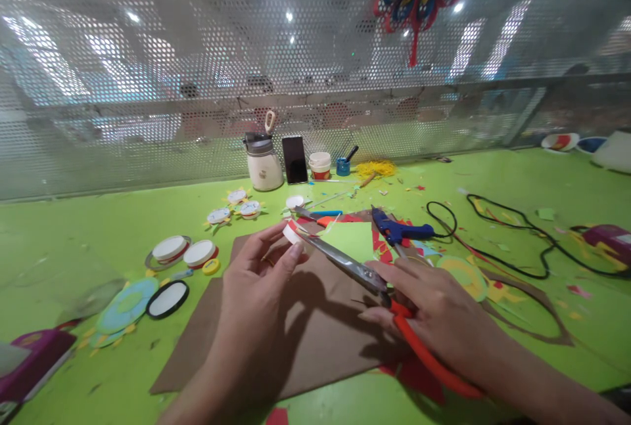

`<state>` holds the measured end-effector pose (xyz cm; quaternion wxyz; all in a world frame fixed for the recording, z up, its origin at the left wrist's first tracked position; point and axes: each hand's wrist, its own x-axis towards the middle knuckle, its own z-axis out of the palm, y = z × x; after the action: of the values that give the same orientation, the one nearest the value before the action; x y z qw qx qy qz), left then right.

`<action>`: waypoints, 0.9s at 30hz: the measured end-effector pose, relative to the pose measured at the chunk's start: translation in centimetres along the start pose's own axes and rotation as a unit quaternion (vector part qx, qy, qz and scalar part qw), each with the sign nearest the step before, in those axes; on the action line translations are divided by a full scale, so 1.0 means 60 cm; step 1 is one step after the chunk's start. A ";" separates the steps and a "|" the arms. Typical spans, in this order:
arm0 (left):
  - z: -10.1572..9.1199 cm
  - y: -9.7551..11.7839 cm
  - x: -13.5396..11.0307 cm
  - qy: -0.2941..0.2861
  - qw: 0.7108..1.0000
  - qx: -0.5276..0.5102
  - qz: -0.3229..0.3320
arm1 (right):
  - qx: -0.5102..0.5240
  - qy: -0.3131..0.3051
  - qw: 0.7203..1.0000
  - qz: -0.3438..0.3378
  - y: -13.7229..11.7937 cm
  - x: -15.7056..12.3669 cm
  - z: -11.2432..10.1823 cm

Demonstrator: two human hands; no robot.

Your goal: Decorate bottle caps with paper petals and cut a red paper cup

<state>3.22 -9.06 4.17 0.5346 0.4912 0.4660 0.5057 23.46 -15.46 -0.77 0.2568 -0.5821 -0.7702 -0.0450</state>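
My left hand [263,274] pinches a small white disc with a red edge [292,233] between thumb and fingers. My right hand [428,300] is closed round the orange handles of a pair of scissors [352,264]. The blade tips reach up to the disc's edge, where a bit of red shows; whether they are cutting into it I cannot tell. Below both hands lies a brown cardboard sheet [325,339]. Just beyond the blades is a light green paper piece [348,241] on red scraps.
A blue glue gun [399,226] with a black cord lies at right. Lids [170,249] and paper flower pieces [249,208] are at left. Along the back stand a white jug [265,165], a phone [294,159] and a paint pot [320,165]. A purple object [37,359] sits front left.
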 end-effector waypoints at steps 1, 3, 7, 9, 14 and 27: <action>0.001 0.002 -0.002 0.002 1.000 0.001 0.002 | 0.003 0.000 1.000 -0.003 0.000 0.000 0.000; 0.001 0.006 -0.003 0.009 1.000 0.003 0.010 | 0.004 -0.001 1.000 -0.008 0.001 -0.001 0.000; -0.001 0.010 -0.002 0.002 1.000 0.016 0.014 | -0.004 0.001 1.000 -0.011 0.000 -0.002 -0.003; -0.001 0.009 -0.002 0.000 1.000 0.014 0.000 | -0.004 0.000 1.000 -0.010 0.000 -0.003 -0.004; 0.001 0.008 0.001 0.014 1.000 0.005 0.001 | -0.013 -0.004 1.000 -0.006 -0.001 -0.006 -0.002; 0.000 0.003 -0.002 0.005 1.000 -0.007 -0.008 | -0.017 -0.007 1.000 -0.009 -0.001 -0.007 0.004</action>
<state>3.20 -9.19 4.32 0.5401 0.4810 0.4689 0.5070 23.42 -15.77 -1.14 0.2409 -0.5800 -0.7762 -0.0566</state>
